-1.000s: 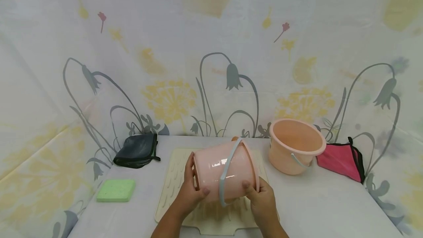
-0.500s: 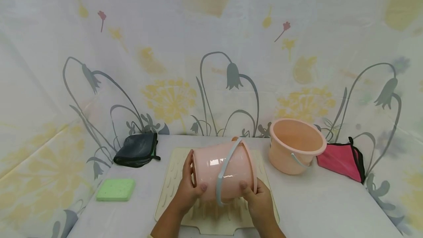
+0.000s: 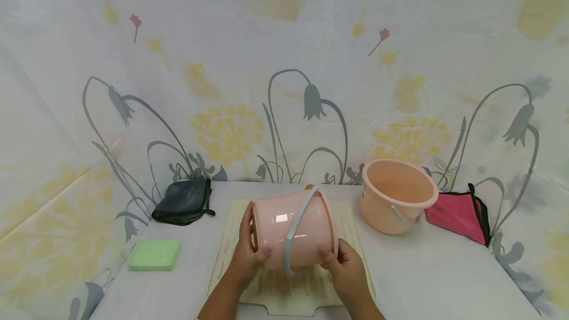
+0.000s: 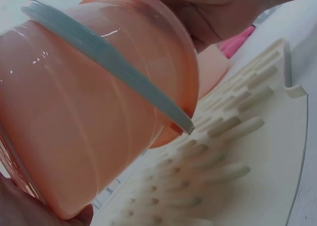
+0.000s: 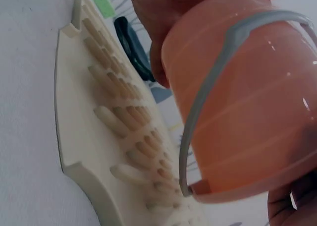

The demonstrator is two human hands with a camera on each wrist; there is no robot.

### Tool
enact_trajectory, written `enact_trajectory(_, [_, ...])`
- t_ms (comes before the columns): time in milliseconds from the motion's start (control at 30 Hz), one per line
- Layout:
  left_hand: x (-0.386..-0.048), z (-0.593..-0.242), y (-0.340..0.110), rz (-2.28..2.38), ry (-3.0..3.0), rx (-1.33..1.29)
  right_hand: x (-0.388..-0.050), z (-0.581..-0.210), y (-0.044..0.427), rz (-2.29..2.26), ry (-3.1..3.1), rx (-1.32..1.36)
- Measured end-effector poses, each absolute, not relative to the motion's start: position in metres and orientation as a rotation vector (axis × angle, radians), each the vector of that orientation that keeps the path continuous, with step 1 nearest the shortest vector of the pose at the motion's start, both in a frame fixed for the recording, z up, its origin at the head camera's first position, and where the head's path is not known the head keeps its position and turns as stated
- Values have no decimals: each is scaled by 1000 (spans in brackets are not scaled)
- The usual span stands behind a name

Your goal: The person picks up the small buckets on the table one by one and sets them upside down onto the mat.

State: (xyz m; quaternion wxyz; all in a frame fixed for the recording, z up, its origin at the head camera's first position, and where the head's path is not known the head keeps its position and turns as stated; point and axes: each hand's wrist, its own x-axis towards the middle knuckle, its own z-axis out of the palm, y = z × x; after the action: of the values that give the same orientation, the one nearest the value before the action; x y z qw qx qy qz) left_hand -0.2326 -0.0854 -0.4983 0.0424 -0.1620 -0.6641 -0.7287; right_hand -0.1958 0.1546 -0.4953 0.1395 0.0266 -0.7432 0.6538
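A glossy pink bucket (image 3: 284, 231) with a pale grey-blue handle (image 3: 291, 241) is held on its side above a cream ribbed mat (image 3: 284, 300). My left hand (image 3: 246, 251) grips its base end, thumb on the near wall and fingers around the bottom edge. At the rim end, on the right, my right hand (image 3: 346, 270) pinches the rim, thumb on the outer wall. The inside of the bucket is hidden in every view. In the left wrist view, the bucket (image 4: 89, 117) hangs apart from the mat (image 4: 277, 151), its handle lying across the wall.
A second, peach bucket (image 3: 391, 216) stands upright at the back right, beside a pink cloth (image 3: 458, 216) with black edging. To the left lie a folded dark cloth (image 3: 183, 202) and a green sponge (image 3: 154, 255). A flower-printed curtain (image 3: 284, 127) hangs behind the white table (image 3: 413, 280).
Both hands have shifted the pink bucket slightly to the left, and its handle has swung a little leftward with it. The other items have stayed in place.
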Motion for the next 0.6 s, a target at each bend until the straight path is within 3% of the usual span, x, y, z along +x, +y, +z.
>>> enact_trajectory(367, [-229, -491, -104, -2128, -2101, -360, -197, -509, 185, 1395, -2364, 386])
enact_trajectory(600, [-232, -480, -119, -1944, -2209, -319, -194, -507, 208, 1137, -2568, 348])
